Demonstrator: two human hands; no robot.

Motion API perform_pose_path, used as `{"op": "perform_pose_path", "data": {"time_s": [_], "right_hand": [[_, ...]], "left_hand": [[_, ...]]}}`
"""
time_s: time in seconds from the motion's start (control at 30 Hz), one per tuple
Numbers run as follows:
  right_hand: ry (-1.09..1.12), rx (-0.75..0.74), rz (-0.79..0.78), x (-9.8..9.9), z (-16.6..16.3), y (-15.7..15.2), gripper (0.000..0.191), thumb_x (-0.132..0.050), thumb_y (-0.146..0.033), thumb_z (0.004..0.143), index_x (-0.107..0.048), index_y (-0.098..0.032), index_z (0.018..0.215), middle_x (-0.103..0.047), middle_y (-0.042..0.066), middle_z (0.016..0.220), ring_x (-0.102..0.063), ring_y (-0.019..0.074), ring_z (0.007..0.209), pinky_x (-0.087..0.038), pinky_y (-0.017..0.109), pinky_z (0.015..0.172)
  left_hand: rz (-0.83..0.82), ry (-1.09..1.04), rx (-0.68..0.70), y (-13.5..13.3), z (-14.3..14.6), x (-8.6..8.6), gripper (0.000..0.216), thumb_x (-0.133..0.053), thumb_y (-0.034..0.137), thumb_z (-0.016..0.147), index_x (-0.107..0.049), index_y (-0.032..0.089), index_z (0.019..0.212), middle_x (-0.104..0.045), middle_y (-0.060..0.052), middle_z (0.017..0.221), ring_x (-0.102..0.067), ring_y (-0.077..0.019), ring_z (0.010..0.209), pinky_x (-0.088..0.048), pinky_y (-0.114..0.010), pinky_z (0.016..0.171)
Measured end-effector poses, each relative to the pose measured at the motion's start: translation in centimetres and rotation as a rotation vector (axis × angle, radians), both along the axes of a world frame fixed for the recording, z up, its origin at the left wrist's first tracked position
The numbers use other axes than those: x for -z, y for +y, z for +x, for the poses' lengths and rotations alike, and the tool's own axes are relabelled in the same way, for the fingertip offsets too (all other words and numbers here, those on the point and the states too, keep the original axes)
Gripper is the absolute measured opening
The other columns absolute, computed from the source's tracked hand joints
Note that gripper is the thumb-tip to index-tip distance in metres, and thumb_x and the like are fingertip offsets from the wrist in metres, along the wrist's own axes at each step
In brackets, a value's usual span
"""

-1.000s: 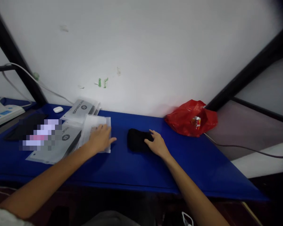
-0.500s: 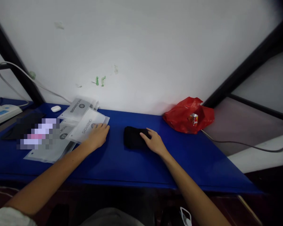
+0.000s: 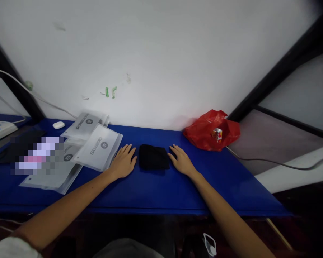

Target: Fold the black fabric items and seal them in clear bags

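A folded black cloth (image 3: 153, 157) lies flat on the blue tabletop (image 3: 156, 191), between my two hands. Just left of it rests my left hand (image 3: 123, 162), palm down with its fingers apart and nothing in it. My right hand (image 3: 182, 160) lies close by the cloth's right edge, also palm down, fingers spread and holding nothing. To the left of my left hand is a frosted plastic zip bag (image 3: 98, 147) with dark lettering. It overlaps other bags of the same kind, one toward the wall (image 3: 83, 123) and one nearer me (image 3: 55, 175).
A crumpled red plastic bag (image 3: 204, 130) sits at the back right, with a grey cable (image 3: 269, 164) running from it. At the left are a small white case (image 3: 58, 125), a pixelated patch over a dark flat item, and a white power strip (image 3: 0, 130). The wall closes off the back.
My right hand has let go of the black cloth and shifted to its right side. My left hand has moved right, off the zip bag, to the cloth's left. The view has shifted slightly.
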State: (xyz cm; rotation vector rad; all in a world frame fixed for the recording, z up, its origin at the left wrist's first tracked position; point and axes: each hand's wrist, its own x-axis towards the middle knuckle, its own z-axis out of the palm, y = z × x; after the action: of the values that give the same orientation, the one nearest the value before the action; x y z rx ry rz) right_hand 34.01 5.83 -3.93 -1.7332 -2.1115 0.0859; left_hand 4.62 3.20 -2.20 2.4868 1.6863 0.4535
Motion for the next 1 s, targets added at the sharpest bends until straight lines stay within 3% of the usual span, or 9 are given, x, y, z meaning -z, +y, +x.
{"op": "perform_pose_path", "data": {"time_s": [0.43, 0.83, 1.0], "right_hand": [[0.008, 0.014, -0.014, -0.3, -0.3, -0.2, 0.051, -0.042, -0.042, 0.09, -0.05, -0.013, 0.131, -0.042, 0.017, 0.142, -0.034, 0.0295, 0.134, -0.029, 0.05, 0.109], [-0.005, -0.006, -0.016, -0.5, -0.3, -0.4, 0.048, -0.043, -0.04, 0.09, -0.051, -0.015, 0.131, -0.044, 0.015, 0.141, -0.035, 0.0284, 0.134, -0.029, 0.05, 0.109], [0.023, -0.015, -0.031, -0.4, -0.1, -0.3, 0.048, -0.045, -0.04, 0.09, -0.051, -0.014, 0.13, -0.043, 0.015, 0.142, -0.034, 0.0279, 0.135, -0.028, 0.047, 0.11]], "left_hand": [[-0.05, 0.046, 0.005, -0.4, 0.4, -0.5, 0.054, -0.025, 0.036, 0.095, -0.035, 0.009, 0.14, -0.029, -0.015, 0.149, -0.02, -0.0282, 0.139, -0.023, -0.047, 0.111], [-0.05, 0.116, 0.053, -2.4, 0.4, -1.3, 0.05, -0.025, 0.027, 0.094, -0.04, 0.004, 0.135, -0.035, -0.018, 0.146, -0.028, -0.0285, 0.137, -0.029, -0.044, 0.109], [0.101, 0.007, 0.006, -3.0, 1.5, -2.8, 0.05, -0.025, 0.024, 0.094, -0.031, 0.005, 0.14, -0.036, -0.02, 0.145, -0.034, -0.0263, 0.134, -0.034, -0.042, 0.106]]}}
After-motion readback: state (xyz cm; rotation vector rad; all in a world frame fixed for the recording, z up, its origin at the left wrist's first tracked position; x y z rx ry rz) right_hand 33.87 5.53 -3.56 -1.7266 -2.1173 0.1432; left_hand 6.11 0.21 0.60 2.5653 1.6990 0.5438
